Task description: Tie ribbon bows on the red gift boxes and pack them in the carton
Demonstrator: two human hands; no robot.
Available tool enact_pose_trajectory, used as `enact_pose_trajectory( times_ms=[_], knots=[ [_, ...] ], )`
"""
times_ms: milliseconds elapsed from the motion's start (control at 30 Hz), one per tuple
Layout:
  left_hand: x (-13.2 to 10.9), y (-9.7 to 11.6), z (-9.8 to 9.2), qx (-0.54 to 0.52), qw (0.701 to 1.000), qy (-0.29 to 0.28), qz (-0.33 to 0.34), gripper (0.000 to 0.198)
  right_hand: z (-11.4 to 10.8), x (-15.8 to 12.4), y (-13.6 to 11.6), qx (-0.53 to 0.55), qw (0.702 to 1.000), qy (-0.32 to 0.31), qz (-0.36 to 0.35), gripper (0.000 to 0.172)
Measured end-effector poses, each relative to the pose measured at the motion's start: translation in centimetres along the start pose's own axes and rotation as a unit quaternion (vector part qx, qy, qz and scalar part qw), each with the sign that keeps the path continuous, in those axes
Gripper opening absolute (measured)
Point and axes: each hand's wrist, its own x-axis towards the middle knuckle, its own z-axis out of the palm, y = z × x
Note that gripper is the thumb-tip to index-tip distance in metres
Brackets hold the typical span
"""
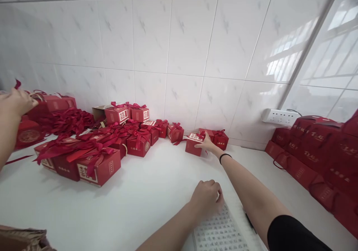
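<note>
My right hand (207, 143) reaches far across the white table, its fingers closed on the side and top of a small red gift box (192, 147) with a white panel and ribbon bow. Two more red boxes (222, 140) stand right behind it by the wall. Nearer to me, my left hand (207, 197) hangs above an open notebook (222, 230) full of handwriting. Its fingers are curled in, and anything inside them is hidden. A pen (251, 222) lies on the notebook, partly covered by my right arm.
Several ribboned red boxes (100, 165) cluster left of centre, with loose red ribbons (71, 121) behind. Another person's hand (19, 102) is at far left. Red gift bags (316, 146) are stacked at right, beside a white power strip (279, 116). A cardboard box (22, 238) sits lower left.
</note>
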Motion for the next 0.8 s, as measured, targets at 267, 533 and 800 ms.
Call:
enact_pose_trajectory(
  times_ms=[267,533,800],
  knots=[
    [0.2,-0.8,-0.5,-0.060,0.997,0.043,-0.037,0.016,-0.3,-1.8,-1.7,-0.083,0.992,-0.028,-0.090,0.095],
    [1.4,-2.2,-1.2,-0.449,0.853,0.168,-0.207,0.010,-3.3,-11.4,0.3,-0.184,0.904,0.165,-0.348,0.070],
    [1.9,-1.8,-2.1,-0.713,0.664,0.097,-0.203,0.048,-5.2,-20.3,5.4,-0.243,0.813,0.162,-0.504,0.063]
  ],
)
